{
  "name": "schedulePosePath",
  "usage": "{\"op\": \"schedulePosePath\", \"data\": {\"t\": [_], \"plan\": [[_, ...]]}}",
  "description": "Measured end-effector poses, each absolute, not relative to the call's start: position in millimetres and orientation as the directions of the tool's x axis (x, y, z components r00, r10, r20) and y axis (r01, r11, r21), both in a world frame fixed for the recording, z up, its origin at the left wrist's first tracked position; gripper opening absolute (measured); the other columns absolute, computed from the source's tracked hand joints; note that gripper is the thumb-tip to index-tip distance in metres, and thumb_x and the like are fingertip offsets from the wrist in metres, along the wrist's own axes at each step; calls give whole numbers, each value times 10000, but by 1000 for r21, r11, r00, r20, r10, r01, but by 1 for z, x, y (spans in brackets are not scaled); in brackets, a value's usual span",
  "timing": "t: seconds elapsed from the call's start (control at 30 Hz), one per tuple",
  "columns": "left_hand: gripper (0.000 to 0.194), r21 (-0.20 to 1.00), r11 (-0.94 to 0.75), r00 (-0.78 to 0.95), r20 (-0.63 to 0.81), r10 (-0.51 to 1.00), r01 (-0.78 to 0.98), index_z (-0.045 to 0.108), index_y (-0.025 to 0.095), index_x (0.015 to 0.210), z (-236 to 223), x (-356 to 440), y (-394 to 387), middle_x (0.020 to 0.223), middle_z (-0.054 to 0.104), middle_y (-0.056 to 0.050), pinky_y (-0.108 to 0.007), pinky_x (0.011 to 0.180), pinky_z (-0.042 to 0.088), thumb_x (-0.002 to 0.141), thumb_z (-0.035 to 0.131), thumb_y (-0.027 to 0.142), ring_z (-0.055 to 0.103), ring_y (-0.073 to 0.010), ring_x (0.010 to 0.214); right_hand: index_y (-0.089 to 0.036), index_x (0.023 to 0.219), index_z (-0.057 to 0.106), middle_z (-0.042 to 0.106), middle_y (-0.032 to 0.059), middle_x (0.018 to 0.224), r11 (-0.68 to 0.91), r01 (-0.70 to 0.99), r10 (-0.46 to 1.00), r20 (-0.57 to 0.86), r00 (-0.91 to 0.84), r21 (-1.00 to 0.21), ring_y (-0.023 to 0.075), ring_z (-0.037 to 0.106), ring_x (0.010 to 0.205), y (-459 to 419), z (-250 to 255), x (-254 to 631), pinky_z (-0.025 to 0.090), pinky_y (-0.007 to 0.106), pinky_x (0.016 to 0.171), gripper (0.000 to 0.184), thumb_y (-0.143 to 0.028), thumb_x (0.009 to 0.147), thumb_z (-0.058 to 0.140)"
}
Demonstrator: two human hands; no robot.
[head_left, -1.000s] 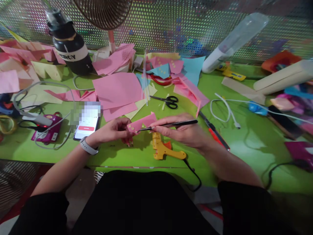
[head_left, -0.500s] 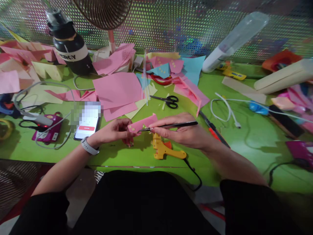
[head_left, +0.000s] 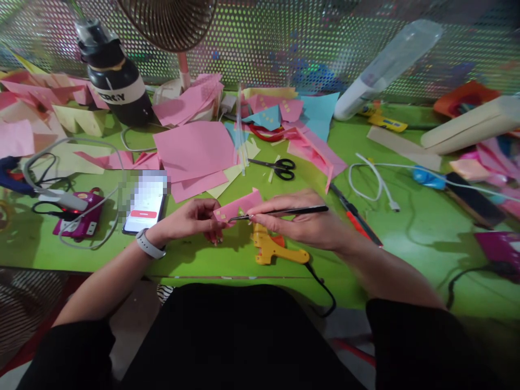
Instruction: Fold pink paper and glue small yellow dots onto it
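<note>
My left hand (head_left: pixel 200 219) pinches the left end of a small pink paper piece (head_left: pixel 233 207) that bears little pale yellow squares. Dark tweezers (head_left: pixel 290 210) lie between the fingers of my right hand (head_left: pixel 303 219), held like a pen. Their tip is at the lower edge of the pink piece; whether a scrap is caught in it is too small to tell. Just below my right hand a yellow glue gun (head_left: pixel 276 249) rests on the green table (head_left: pixel 219 262), its black cord running off the front edge.
Black scissors (head_left: pixel 280 168) lie beyond my hands, beside pink sheets (head_left: pixel 195 149). To the left are a lit phone (head_left: pixel 144 208), a purple power strip (head_left: pixel 85 219) and a black bottle (head_left: pixel 119 89). A red-and-black tool (head_left: pixel 357 216) and a white cable (head_left: pixel 376 173) lie right.
Both hands have stayed nearly in place. The tweezers' tip has shifted very slightly along the pink paper piece, and the view has tilted a touch.
</note>
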State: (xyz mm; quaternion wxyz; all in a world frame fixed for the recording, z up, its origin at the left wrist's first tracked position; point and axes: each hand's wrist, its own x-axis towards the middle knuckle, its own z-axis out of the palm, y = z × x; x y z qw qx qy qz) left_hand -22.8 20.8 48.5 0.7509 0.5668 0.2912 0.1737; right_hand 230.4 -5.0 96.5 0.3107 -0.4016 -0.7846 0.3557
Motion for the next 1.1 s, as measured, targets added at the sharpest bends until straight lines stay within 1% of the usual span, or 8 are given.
{"op": "schedulePosePath", "data": {"t": [0.17,0.3,0.43,0.53,0.7,0.87,0.97,1.1], "plan": [[236,949,308,768,-245,592,65,607,111,904,47,-23,20,722,738,-76,-218,585,579,868,714,318,713,-140,610,-236,899,797,785,1,791,434,398,846,213,-489,-808,145,692,604,-5,96,229,550,244,544,133,-258,853,674],[242,948,316,772,-224,594,32,599,111,888,46,-23,20,704,733,-67,-216,588,584,870,714,323,717,-140,616,-235,906,797,790,7,832,421,359,841,211,-498,-833,151,711,648,-6,98,228,567,244,576,130,-241,844,683],[236,940,339,773,-200,602,-21,593,114,876,46,-24,20,744,741,-66,-228,604,599,864,723,311,721,-140,625,-212,900,796,788,15,811,342,352,877,161,-453,-871,154,716,660,-9,101,229,570,238,584,116,-223,819,713],[223,936,350,766,-193,613,-45,591,113,870,46,-25,19,766,749,-72,-227,599,599,864,724,292,724,-141,619,-222,891,796,782,13,780,262,331,917,126,-379,-906,158,714,658,-12,98,230,562,238,559,107,-257,812,732],[188,931,352,744,-167,647,-98,584,119,872,45,-26,18,760,754,-69,-236,594,603,875,713,255,723,-143,610,-247,873,788,789,12,830,116,157,967,76,-242,-981,157,741,717,-16,83,232,602,237,610,84,-287,806,756],[186,932,340,722,-150,676,-124,582,121,849,45,-25,17,749,749,-58,-229,597,600,869,719,245,713,-131,603,-252,904,779,787,10,795,14,-58,971,27,-237,-998,163,758,722,-17,73,229,637,272,686,103,-292,810,763],[187,935,328,721,-135,680,-135,580,123,848,44,-24,17,764,749,-59,-236,606,603,868,720,244,716,-134,612,-244,890,776,783,12,785,-17,-87,972,4,-233,-996,177,759,716,-17,69,226,647,304,689,121,-324,799,773],[188,935,325,729,-121,673,-144,579,125,857,44,-25,16,779,749,-61,-256,617,611,872,716,253,722,-145,625,-253,900,775,785,10,810,-12,-93,977,8,-215,-996,177,759,729,-18,66,224,646,312,699,121,-326,803,771]]}}
